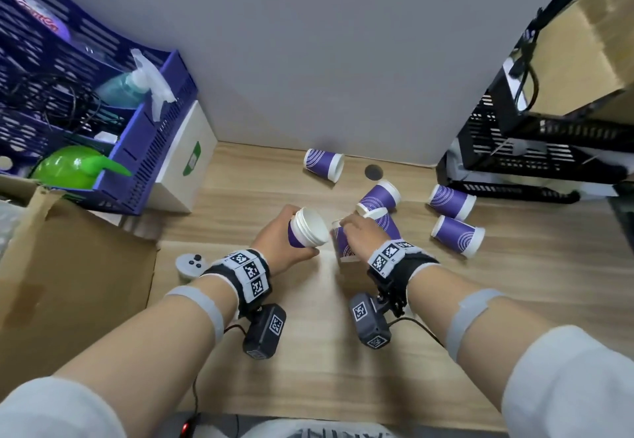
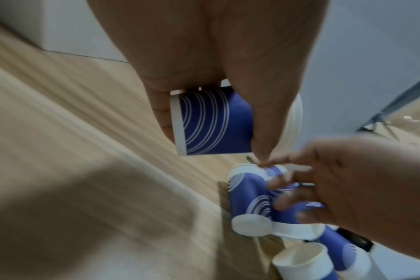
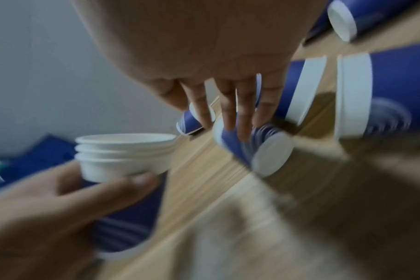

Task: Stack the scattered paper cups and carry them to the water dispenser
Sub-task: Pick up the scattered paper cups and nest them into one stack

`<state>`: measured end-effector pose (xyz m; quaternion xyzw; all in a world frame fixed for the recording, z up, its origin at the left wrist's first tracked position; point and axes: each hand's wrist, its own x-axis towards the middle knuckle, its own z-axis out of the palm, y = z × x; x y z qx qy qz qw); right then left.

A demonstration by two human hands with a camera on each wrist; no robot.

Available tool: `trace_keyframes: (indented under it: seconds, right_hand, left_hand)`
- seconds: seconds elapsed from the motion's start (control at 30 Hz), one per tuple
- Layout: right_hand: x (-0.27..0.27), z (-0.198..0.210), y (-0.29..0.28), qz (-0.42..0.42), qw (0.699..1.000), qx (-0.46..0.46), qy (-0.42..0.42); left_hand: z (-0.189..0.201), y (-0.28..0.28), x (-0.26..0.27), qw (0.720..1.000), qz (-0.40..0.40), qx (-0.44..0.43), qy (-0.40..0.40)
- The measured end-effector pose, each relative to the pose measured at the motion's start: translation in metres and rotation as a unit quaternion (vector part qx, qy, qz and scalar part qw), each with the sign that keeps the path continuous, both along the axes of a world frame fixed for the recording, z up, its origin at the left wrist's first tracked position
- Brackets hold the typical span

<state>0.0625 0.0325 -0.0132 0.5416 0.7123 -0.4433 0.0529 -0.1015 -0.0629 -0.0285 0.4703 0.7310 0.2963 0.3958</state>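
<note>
My left hand (image 1: 295, 231) grips a stack of nested purple paper cups (image 1: 310, 230), tilted with its white mouth toward the right; the stack also shows in the left wrist view (image 2: 213, 123) and the right wrist view (image 3: 125, 155). Just right of it, my right hand (image 1: 356, 231) has its fingers curled over one purple cup (image 1: 343, 249) low over the wooden desk (image 1: 343, 334); the same cup (image 3: 264, 149) appears blurred under the fingers. Loose cups lie on their sides: one far back (image 1: 324, 164), one by the hand (image 1: 379, 197), two at the right (image 1: 451, 201) (image 1: 458, 235).
Blue baskets (image 1: 151, 149) with a spray bottle (image 1: 144, 84) and a white box (image 1: 187, 163) stand at the left. A cardboard box (image 1: 68, 266) and a small white controller (image 1: 190, 264) lie at the front left. Black crates (image 1: 535, 152) fill the right. A grey wall (image 1: 326, 60) stands behind.
</note>
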Motion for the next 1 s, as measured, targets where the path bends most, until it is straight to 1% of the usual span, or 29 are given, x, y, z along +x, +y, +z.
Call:
trace_keyframes:
  seconds: [0.07, 0.1, 0.13, 0.23, 0.37, 0.43, 0.5, 0.57, 0.63, 0.7, 0.73, 0.8, 0.83, 0.87, 0.93, 1.0]
  right_hand:
    - [0.017, -0.008, 0.001, 0.071, 0.99, 0.09, -0.085]
    - [0.024, -0.013, 0.0, 0.115, 0.979, 0.125, -0.115]
    - [0.027, -0.019, -0.002, 0.141, 0.97, 0.145, -0.134]
    - [0.023, -0.038, -0.001, 0.144, 0.963, 0.175, -0.147]
    - [0.012, -0.05, 0.006, 0.132, 0.963, 0.181, -0.152]
    - [0.01, -0.052, 0.01, 0.134, 0.965, 0.184, -0.131]
    - [0.008, -0.049, 0.016, 0.112, 0.973, 0.18, -0.09]
    - [0.004, -0.043, 0.025, 0.046, 0.986, 0.162, 0.007]
    - [0.001, -0.034, 0.032, -0.03, 0.982, 0.146, 0.117]
    - [0.0, -0.026, 0.033, -0.087, 0.974, 0.099, 0.183]
    - [0.001, -0.022, 0.033, -0.1, 0.971, 0.072, 0.204]
    - [0.001, -0.013, 0.03, -0.101, 0.968, 0.03, 0.229]
    - [0.002, -0.011, 0.028, -0.09, 0.969, 0.022, 0.23]
    - [0.003, -0.009, 0.025, -0.065, 0.972, 0.033, 0.225]
    - [0.007, -0.008, 0.02, 0.0, 0.98, 0.081, 0.183]
    - [0.01, -0.008, 0.014, 0.045, 0.979, 0.119, 0.161]
  left_hand:
    - [-0.007, -0.003, -0.002, 0.999, 0.018, -0.028, 0.01]
    - [-0.01, -0.005, -0.003, 0.999, 0.021, -0.038, 0.014]
    - [-0.013, -0.007, -0.003, 0.998, 0.023, -0.049, 0.017]
    - [-0.018, -0.011, 0.0, 0.997, 0.028, -0.068, 0.016]
    - [-0.021, -0.012, 0.004, 0.995, 0.048, -0.081, 0.017]
    - [-0.024, -0.013, 0.004, 0.995, 0.054, -0.089, 0.009]
    - [-0.026, -0.013, 0.003, 0.994, 0.059, -0.095, 0.011]
    - [-0.025, -0.011, 0.004, 0.993, 0.065, -0.101, 0.02]
    - [-0.023, -0.009, 0.004, 0.992, 0.068, -0.107, 0.021]
    - [-0.023, -0.006, 0.004, 0.991, 0.075, -0.107, 0.017]
    - [-0.022, -0.004, 0.004, 0.992, 0.079, -0.102, 0.014]
    - [-0.021, 0.001, 0.004, 0.992, 0.086, -0.087, 0.007]
    - [-0.02, 0.005, 0.004, 0.993, 0.086, -0.079, 0.006]
    - [-0.018, 0.008, 0.005, 0.994, 0.084, -0.072, 0.005]
    - [-0.015, 0.015, 0.009, 0.996, 0.076, -0.056, 0.002]
    - [-0.014, 0.02, 0.013, 0.997, 0.066, -0.044, 0.002]
